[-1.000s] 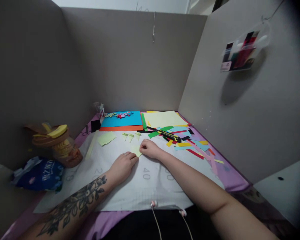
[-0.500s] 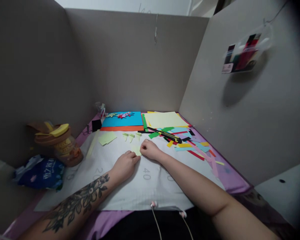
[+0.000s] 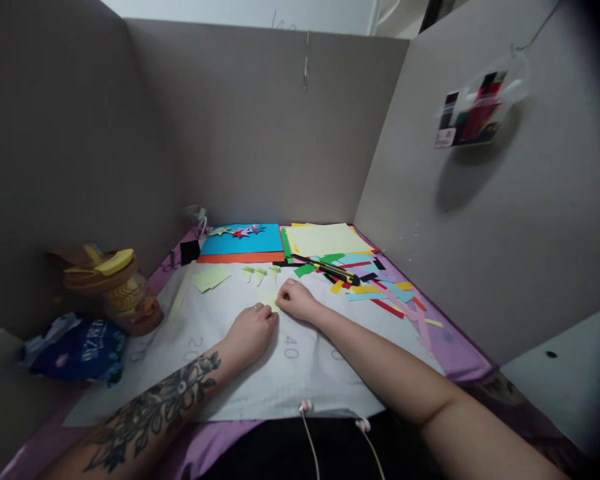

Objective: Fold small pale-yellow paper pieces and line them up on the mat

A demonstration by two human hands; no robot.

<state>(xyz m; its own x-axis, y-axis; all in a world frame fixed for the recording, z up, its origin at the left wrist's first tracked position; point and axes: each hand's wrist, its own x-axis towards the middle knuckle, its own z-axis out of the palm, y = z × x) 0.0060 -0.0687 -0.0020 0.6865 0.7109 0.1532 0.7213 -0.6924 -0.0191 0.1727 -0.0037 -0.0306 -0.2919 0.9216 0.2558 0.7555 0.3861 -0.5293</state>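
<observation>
A small piece of pale green paper [image 3: 269, 298] lies on the white sheet [image 3: 260, 393], partly covered by my fingers. My left hand [image 3: 253, 328], wearing a ring, has its fingers closed together at the paper's lower edge. At the right edge, my right hand [image 3: 299, 300] pinches the same paper between thumb and curled fingers. Just beyond stand several small folded pale green paper pieces [image 3: 261, 275]. Left of those is a little stack of pale green paper squares [image 3: 212, 278], with a long pale green strip [image 3: 183, 291] beside it.
A black and yellow utility knife [image 3: 337, 270] rests among coloured paper strips [image 3: 395, 297] on the right. At the back are blue paper [image 3: 240, 244] bearing paper stars and pale sheets [image 3: 325, 239]. A lidded cup [image 3: 130, 297] and a blue packet [image 3: 80, 350] stand left. Grey panels [image 3: 270, 127] enclose the table.
The camera view has shifted slightly. My left fingers have curled in closer at the paper's lower edge, while my right hand keeps its pinch in nearly the same place.
</observation>
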